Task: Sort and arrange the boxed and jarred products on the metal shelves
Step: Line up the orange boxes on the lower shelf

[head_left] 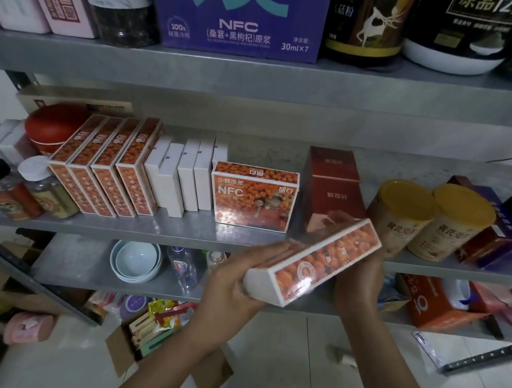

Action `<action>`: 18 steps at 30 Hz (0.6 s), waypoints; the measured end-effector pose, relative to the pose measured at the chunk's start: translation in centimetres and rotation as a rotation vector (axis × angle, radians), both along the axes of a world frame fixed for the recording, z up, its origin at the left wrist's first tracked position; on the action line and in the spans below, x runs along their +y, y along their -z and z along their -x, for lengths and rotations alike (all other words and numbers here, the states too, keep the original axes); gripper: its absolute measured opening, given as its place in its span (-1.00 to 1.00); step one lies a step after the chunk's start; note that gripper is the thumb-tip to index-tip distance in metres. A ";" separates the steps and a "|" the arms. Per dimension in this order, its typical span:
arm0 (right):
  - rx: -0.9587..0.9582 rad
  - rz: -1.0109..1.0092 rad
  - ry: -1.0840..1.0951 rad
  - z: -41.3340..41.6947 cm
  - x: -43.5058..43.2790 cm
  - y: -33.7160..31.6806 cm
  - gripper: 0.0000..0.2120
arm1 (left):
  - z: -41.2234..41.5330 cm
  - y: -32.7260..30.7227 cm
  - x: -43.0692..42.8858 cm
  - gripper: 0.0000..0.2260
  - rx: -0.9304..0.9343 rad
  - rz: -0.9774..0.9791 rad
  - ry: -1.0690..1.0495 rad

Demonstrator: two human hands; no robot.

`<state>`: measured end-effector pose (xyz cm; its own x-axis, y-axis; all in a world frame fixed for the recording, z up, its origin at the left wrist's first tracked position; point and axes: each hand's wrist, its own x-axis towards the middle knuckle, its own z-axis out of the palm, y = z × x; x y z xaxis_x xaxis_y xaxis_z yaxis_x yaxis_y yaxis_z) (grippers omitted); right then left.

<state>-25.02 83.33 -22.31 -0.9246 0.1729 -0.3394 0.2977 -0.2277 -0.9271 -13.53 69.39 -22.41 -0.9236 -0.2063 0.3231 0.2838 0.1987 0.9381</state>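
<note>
Our fingers (257, 253) clasp the orange box (321, 259) from both ends, left hand (236, 276) and right hand (356, 277), holding it tilted with the shelf edge (144, 231) just beyond them, likely to match the upright row (103, 169) up-left.

Orange berry print with white edges on the tilted box (314, 263) at 6 o'clock. Same orange print on the upright box (253, 197) at centre, with white NFC lettering, and on the 4 leaning boxes (103, 169) toward 9 o'clock. Plain white on the slim boxes (184, 180) between. Dark red on the cartons (331, 184). Beige with mustard-yellow lids on the 2 tubs (400, 220) at 3 o'clock. Purple with a teal character on the big box (238, 27) at 12 o'clock. Dull grey on the metal shelves (264, 80).
</note>
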 end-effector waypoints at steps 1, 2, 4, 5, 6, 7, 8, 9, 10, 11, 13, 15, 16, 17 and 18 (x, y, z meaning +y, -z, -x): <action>0.012 -0.007 -0.007 0.1 0.0 0.3 -0.61 | -0.1 -0.2 0.2 -0.53 -0.043 -0.040 0.006; 0.014 0.008 -0.007 0.3 0.1 0.5 -0.67 | -0.1 -0.2 0.4 -0.54 -0.078 -0.066 0.009; 0.045 0.032 0.010 0.4 0.0 0.4 -0.63 | 0.0 -0.1 0.6 -0.54 -0.153 -0.130 0.018; 0.092 0.045 0.030 0.5 -0.1 0.2 -0.59 | 0.0 -0.1 0.7 -0.49 -0.187 -0.166 0.032; 0.154 0.059 0.041 0.6 -0.2 -0.1 -0.56 | 0.0 0.0 0.8 -0.44 -0.210 -0.194 0.039; 0.220 0.059 0.045 0.5 -0.2 -0.1 -0.53 | 0.0 -0.1 0.8 -0.42 -0.213 -0.212 0.024; 0.299 0.020 0.041 0.5 -0.1 -0.2 -0.48 | -0.1 -0.3 0.8 -0.39 -0.197 -0.225 -0.007; 0.381 -0.057 0.032 0.3 0.0 -0.2 -0.42 | -0.2 -0.6 0.6 -0.35 -0.160 -0.216 -0.051; 0.459 -0.182 0.024 0.2 0.1 -0.2 -0.38 | -0.4 -1.1 0.3 -0.31 -0.110 -0.185 -0.100; 0.541 -0.340 0.023 0.2 0.3 -0.1 -0.32 | -0.5 -1.6 0.0 -0.28 -0.053 -0.110 -0.153; 0.721 -0.731 0.029 0.2 0.6 0.1 -0.32 | -0.5 -2.8 -0.6 -0.22 0.004 0.167 -0.220; 0.906 -0.999 0.011 0.0 0.1 0.1 -0.40 | 0.1 -4.1 -0.6 -0.13 -0.079 0.436 -0.146; 0.981 -1.043 -0.006 -0.3 -0.4 0.0 -0.42 | 0.5 -4.3 -0.6 -0.11 -0.144 0.493 -0.083; 1.049 -1.049 -0.024 -0.6 -0.9 -0.2 -0.40 | 0.9 -4.2 -0.6 -0.12 -0.205 0.475 -0.026; 1.103 -1.029 -0.057 -0.8 -1.3 -0.4 -0.37 | 1.1 -4.2 -0.7 -0.19 -0.243 0.399 0.010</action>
